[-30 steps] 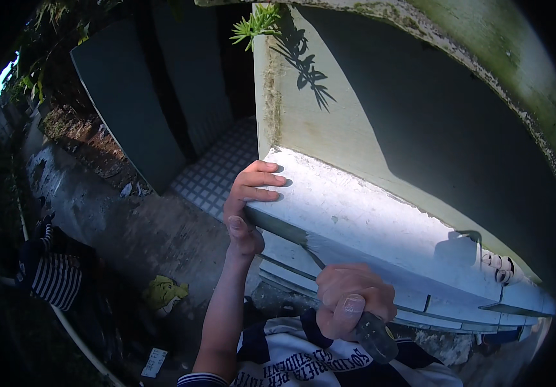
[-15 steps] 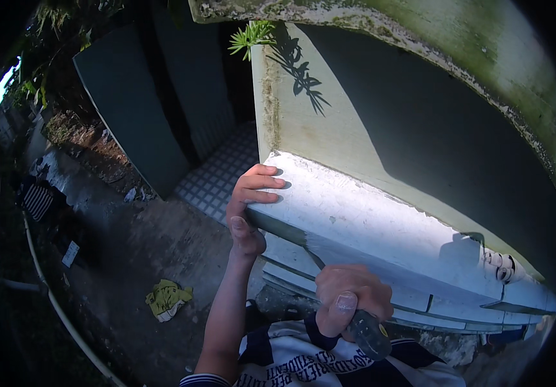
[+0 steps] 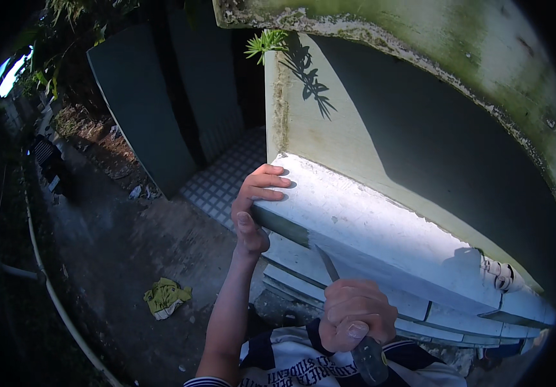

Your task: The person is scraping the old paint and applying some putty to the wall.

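Note:
My left hand [image 3: 250, 197] grips the left end of the white painted ledge [image 3: 362, 213], fingers spread over its top and thumb against its side. My right hand [image 3: 358, 313] is closed round the dark handle [image 3: 371, 364] of a tool with a narrow metal blade [image 3: 323, 258]. The blade's tip lies at the ledge's front face, where a dull grey-green strip borders a paler, scuffed stretch. My striped-sleeved left forearm rises from the lower edge.
A pale wall [image 3: 310, 129] with a small plant [image 3: 265, 44] backs the ledge under a mossy overhang [image 3: 484, 45]. Left are a dark panel [image 3: 136, 109], tiled floor [image 3: 207, 190], pipe [image 3: 65, 316] and yellow cloth [image 3: 165, 297]. A person [image 3: 46, 149] is on a dark motorbike [image 3: 55, 174] up the path.
The person and motorbike have moved up the path, away from me. My right hand has shifted slightly right and down, and more of the blade shows. My left hand keeps its hold.

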`<action>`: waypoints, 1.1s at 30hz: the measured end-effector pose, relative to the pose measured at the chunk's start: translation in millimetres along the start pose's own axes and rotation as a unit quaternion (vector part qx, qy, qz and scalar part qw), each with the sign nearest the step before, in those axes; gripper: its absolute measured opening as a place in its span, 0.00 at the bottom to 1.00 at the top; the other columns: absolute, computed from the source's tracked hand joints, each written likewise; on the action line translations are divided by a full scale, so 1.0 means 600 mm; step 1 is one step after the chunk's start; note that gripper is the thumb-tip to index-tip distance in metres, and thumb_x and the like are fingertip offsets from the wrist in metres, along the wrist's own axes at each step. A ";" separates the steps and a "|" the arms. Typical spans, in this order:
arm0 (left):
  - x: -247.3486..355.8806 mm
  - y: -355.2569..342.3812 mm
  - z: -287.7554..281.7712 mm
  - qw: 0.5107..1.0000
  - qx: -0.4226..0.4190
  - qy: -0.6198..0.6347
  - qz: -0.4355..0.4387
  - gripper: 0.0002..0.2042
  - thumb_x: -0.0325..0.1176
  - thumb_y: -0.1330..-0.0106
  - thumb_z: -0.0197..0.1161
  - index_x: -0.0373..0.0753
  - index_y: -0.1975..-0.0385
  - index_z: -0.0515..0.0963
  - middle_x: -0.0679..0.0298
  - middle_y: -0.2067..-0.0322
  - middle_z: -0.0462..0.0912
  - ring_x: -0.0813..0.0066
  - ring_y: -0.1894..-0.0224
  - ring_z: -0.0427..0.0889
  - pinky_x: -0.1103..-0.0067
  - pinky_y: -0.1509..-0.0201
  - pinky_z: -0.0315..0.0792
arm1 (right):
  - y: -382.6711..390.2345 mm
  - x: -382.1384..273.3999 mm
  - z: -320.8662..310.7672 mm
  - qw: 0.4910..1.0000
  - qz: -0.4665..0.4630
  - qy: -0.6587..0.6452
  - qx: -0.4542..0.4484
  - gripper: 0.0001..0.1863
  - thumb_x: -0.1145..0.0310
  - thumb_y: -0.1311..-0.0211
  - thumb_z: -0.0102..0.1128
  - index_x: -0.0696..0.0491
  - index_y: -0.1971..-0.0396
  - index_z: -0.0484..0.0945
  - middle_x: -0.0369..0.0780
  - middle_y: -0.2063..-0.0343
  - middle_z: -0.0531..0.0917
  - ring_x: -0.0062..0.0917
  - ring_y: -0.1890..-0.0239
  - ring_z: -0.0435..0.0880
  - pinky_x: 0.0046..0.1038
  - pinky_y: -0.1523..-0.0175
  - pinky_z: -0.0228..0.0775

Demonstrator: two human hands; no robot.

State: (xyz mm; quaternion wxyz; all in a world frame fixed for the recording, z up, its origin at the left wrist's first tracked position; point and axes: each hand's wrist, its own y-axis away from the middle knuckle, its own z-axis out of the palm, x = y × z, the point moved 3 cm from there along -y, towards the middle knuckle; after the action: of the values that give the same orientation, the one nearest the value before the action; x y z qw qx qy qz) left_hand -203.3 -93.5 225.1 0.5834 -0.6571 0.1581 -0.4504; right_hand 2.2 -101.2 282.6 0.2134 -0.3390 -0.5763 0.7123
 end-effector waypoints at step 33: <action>0.004 -0.002 -0.003 1.000 -0.002 -0.001 -0.005 0.32 0.58 0.24 0.29 0.37 0.64 0.75 0.52 0.56 0.81 0.55 0.43 0.74 0.56 0.34 0.60 | 0.004 0.001 0.005 0.999 0.028 0.017 -0.005 0.15 0.74 0.30 0.47 0.55 0.79 0.60 0.36 0.90 0.69 0.21 0.92 0.67 0.27 0.86 0.65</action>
State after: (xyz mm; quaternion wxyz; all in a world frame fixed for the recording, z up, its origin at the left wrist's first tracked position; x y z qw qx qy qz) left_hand -203.6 -95.9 227.1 0.5798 -0.6595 0.1556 -0.4525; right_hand -0.2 -103.4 280.2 0.2010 -0.3683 -0.5666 0.7091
